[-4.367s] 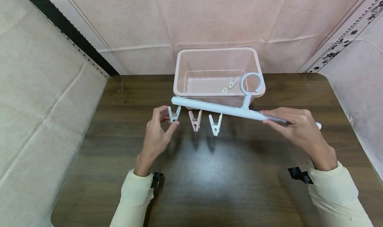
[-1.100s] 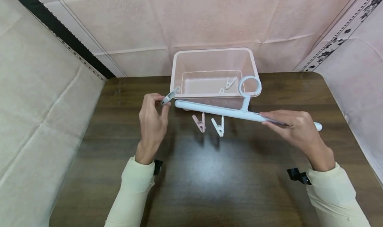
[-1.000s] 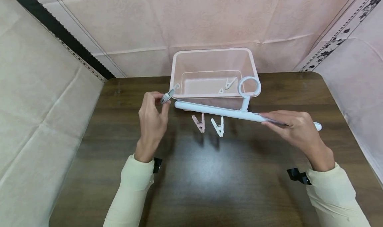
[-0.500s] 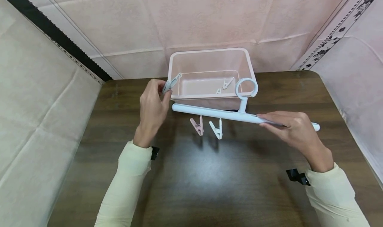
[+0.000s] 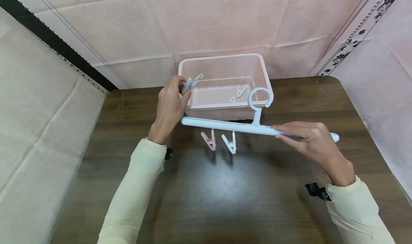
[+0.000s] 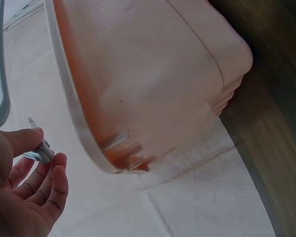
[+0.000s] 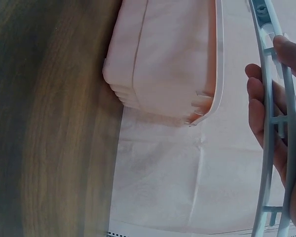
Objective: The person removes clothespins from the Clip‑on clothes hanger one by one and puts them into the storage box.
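My left hand [image 5: 171, 103] pinches a grey-blue clothespin [image 5: 192, 83] between thumb and fingers, over the left side of a pink plastic bin [image 5: 225, 105]. In the left wrist view the clothespin [image 6: 42, 152] sits at the fingertips, beside the bin's rim. My right hand [image 5: 309, 140] grips the right part of a light blue hanger [image 5: 225, 125], a straight bar with a round hook [image 5: 260, 90] on top. From the bar hang a pink clothespin [image 5: 210, 141] and a white clothespin [image 5: 230, 143]. The right wrist view shows the hanger's open-slotted underside [image 7: 266, 123] across the fingers.
Inside the bin lie a white clothespin [image 5: 242, 91] and a small pale piece [image 5: 232, 99], likely part of another. The bin stands at the back of a dark wooden table [image 5: 225, 194], against pale patterned cloth [image 5: 219, 22].
The grey-blue clothespin was at the hanger's left end; my left hand has carried it up and away to over the bin. The hanger has tilted slightly toward level.
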The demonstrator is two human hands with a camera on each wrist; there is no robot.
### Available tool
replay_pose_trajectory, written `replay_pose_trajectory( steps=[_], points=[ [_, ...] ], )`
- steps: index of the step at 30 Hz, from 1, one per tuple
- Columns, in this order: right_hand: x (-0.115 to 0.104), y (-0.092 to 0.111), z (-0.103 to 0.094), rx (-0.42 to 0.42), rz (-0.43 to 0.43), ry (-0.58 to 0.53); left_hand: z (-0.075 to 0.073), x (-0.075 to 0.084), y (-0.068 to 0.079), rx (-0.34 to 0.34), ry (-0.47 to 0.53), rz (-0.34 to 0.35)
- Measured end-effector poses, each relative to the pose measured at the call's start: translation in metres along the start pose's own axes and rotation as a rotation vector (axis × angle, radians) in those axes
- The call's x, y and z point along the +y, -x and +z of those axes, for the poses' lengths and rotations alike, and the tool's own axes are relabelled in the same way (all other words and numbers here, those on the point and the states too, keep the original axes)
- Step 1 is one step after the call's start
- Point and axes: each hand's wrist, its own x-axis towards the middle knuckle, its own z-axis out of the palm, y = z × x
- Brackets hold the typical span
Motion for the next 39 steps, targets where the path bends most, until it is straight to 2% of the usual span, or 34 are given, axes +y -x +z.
replay_pose_trajectory(
  steps=[10,18,26,32,39],
  points=[
    [0.002,0.003,-0.002,-0.024,0.024,-0.005,0.014,-0.005,-0.011,-0.107,-0.016,-0.038],
    [0.003,0.004,-0.001,-0.008,-0.001,-0.002,0.017,-0.006,-0.015,-0.164,0.006,-0.080],
    [0.003,0.005,0.000,-0.008,0.014,0.005,0.018,-0.006,-0.018,-0.223,-0.040,-0.085],
    [0.003,0.004,0.001,0.002,0.019,0.009,0.009,-0.002,-0.016,-0.208,-0.042,-0.063],
    [0.003,0.003,0.003,0.025,0.009,0.019,-0.002,0.002,-0.004,-0.128,0.014,-0.002]
  ],
)
